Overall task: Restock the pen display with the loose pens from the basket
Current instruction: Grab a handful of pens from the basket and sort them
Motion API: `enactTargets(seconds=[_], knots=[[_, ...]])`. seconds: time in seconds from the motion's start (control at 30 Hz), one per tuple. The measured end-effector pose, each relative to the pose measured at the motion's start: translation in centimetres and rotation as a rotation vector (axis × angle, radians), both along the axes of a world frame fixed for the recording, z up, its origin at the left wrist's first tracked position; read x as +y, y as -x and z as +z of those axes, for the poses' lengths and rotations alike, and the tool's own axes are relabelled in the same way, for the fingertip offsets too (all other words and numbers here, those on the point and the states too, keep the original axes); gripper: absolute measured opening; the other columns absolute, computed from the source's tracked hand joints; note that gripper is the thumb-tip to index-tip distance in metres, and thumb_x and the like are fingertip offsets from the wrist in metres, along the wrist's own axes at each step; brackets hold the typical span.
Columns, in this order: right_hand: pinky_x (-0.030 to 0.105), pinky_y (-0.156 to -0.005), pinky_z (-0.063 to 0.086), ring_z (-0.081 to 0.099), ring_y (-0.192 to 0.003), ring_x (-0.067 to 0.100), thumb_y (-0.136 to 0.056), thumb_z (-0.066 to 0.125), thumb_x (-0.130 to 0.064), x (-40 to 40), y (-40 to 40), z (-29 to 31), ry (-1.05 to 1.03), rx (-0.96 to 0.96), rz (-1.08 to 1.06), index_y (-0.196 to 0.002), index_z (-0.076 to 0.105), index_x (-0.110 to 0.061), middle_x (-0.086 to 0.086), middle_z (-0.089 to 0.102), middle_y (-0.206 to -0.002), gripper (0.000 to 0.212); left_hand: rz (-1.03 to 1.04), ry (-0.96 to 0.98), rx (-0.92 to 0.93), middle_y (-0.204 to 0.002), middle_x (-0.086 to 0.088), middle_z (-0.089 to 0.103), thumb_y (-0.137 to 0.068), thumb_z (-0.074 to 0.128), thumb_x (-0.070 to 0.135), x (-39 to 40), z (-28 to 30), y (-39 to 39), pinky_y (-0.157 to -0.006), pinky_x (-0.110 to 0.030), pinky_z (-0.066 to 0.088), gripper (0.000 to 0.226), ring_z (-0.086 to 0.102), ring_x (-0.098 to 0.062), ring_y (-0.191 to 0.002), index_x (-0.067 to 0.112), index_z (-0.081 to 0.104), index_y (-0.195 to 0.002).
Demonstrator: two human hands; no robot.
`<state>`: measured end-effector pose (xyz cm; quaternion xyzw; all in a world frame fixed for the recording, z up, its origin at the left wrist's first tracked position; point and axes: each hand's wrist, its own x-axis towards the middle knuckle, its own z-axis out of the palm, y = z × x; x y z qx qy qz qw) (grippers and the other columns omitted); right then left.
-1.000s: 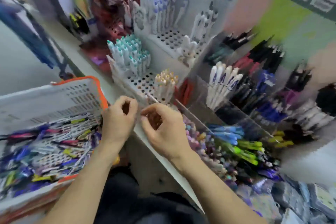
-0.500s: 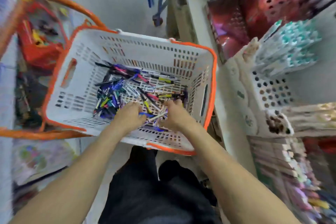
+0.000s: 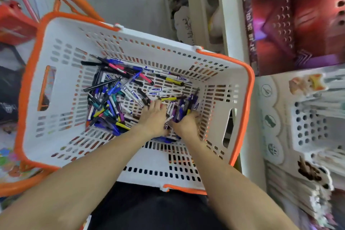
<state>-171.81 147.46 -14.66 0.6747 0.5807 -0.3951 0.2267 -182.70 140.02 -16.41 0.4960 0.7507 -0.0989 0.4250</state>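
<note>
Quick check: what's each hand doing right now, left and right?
Left hand: fingers spread flat on the basket floor, holding nothing.
Right hand: curled into the loose pens; grip cannot be told.

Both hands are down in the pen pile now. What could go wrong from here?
1. The loose pens lie tangled, so the right hand may lift mixed types in one grip.
2. The basket floor is slotted; thin pens could snag.
3. The left hand lies flat on the pens; whether it holds any is unclear.

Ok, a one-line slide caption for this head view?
Both hands, left hand and right hand, dig among loose pens in a white, orange-rimmed basket.
</note>
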Motion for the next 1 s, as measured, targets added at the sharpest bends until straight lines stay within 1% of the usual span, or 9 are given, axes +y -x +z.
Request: enactTargets(seconds=[0.17, 0.3, 0.43, 0.57, 0.63, 0.7, 0.8, 0.9, 1.0], knots=[[0.038, -0.097, 0.053, 0.063, -0.114, 0.026, -0.078, 0.086, -0.03, -0.6, -0.7, -0.8, 0.021, 0.021, -0.056, -0.127, 0.048, -0.008, 0.009, 0.065, -0.124, 0.066, -0.076, -0.022, 0.054, -0.137, -0.007, 0.046, -0.076, 0.081, 0.037, -0.7, -0.8, -0.8, -0.099, -0.043, 0.043, 0.079, 0.045, -0.028, -0.124, 0.014, 0.039, -0.138], [0.026, -0.074, 0.045, 0.062, -0.091, 0.02, -0.085, 0.082, -0.028, -1.2, -0.3, -0.7, 0.146, 0.069, -0.011, -0.114, 0.059, -0.009, 0.001, 0.065, -0.1, 0.042, 0.026, -0.026, -0.028, -0.126, -0.008, 0.051, -0.082, 0.073, 0.007, -0.5, -0.8, -0.1, -0.077, -0.039, 0.049, 0.053, 0.061, -0.03, -0.103, 0.013, 0.045, -0.127], [0.02, -0.054, 0.042, 0.067, -0.079, 0.02, -0.08, 0.085, -0.038, -2.0, 0.4, -1.2, 0.164, 0.068, 0.061, -0.099, 0.072, -0.011, 0.006, 0.073, -0.091, 0.035, 0.106, -0.011, -0.156, -0.122, -0.009, 0.06, -0.086, 0.071, 0.007, -0.7, -1.1, 1.2, -0.085, -0.043, 0.052, 0.055, 0.063, -0.032, -0.108, 0.014, 0.05, -0.136], [0.02, -0.052, 0.048, 0.063, -0.064, 0.015, -0.083, 0.084, -0.036, -1.6, 1.3, -1.8, 0.226, 0.077, -0.033, -0.095, 0.071, -0.009, 0.001, 0.069, -0.078, 0.032, 0.347, 0.076, -0.4, -0.097, -0.013, 0.067, -0.083, 0.076, 0.011, -0.9, -1.4, 3.7, -0.077, -0.041, 0.054, 0.024, 0.066, -0.032, -0.09, 0.004, 0.065, -0.104], [0.02, -0.051, 0.047, 0.062, -0.063, 0.014, -0.085, 0.082, -0.037, -1.4, 1.7, -1.7, 0.239, 0.07, -0.076, -0.097, 0.069, -0.008, 0.003, 0.069, -0.079, 0.034, 0.536, 0.089, -0.467, -0.101, -0.015, 0.067, -0.088, 0.073, 0.014, -1.1, -1.4, 4.8, -0.083, -0.044, 0.055, 0.021, 0.066, -0.033, -0.092, 0.002, 0.065, -0.104], [0.03, -0.06, 0.056, 0.067, -0.072, 0.022, -0.083, 0.083, -0.042, -1.5, 2.2, -1.5, 0.161, 0.078, -0.097, -0.103, 0.067, -0.006, 0.008, 0.072, -0.087, 0.044, 0.657, 0.102, -0.475, -0.098, -0.013, 0.064, -0.097, 0.062, 0.019, -0.8, -1.1, 5.2, -0.082, -0.044, 0.052, 0.012, 0.063, -0.031, -0.088, 0.008, 0.059, -0.099], [0.039, -0.068, 0.061, 0.069, -0.079, 0.025, -0.082, 0.084, -0.03, -2.1, 2.7, -1.1, 0.141, 0.118, -0.068, -0.111, 0.055, -0.006, 0.01, 0.069, -0.094, 0.048, 0.721, 0.221, -0.53, -0.087, -0.006, 0.056, -0.1, 0.05, 0.045, 0.2, -0.7, 4.6, -0.066, -0.037, 0.043, 0.035, 0.053, -0.02, -0.074, 0.011, 0.052, -0.097], [0.032, -0.07, 0.057, 0.066, -0.091, 0.022, -0.088, 0.077, -0.015, -2.5, 3.4, 0.3, 0.254, 0.196, 0.009, -0.118, 0.043, -0.007, 0.005, 0.062, -0.098, 0.047, 0.87, 0.336, -0.693, -0.113, -0.004, 0.062, -0.08, 0.06, 0.072, 1.0, 0.0, 4.0, -0.07, -0.031, 0.04, 0.072, 0.059, -0.02, -0.1, 0.014, 0.054, -0.12], [0.04, -0.088, 0.056, 0.066, -0.109, 0.031, -0.09, 0.072, -0.009, -2.7, 3.6, 1.2, 0.294, 0.252, 0.203, -0.13, 0.055, 0.0, 0.016, 0.068, -0.115, 0.043, 0.999, 0.273, -0.726, -0.11, 0.002, 0.067, -0.071, 0.076, 0.066, 0.9, 0.3, 3.0, -0.08, -0.032, 0.046, 0.071, 0.061, -0.02, -0.104, 0.027, 0.06, -0.128]])
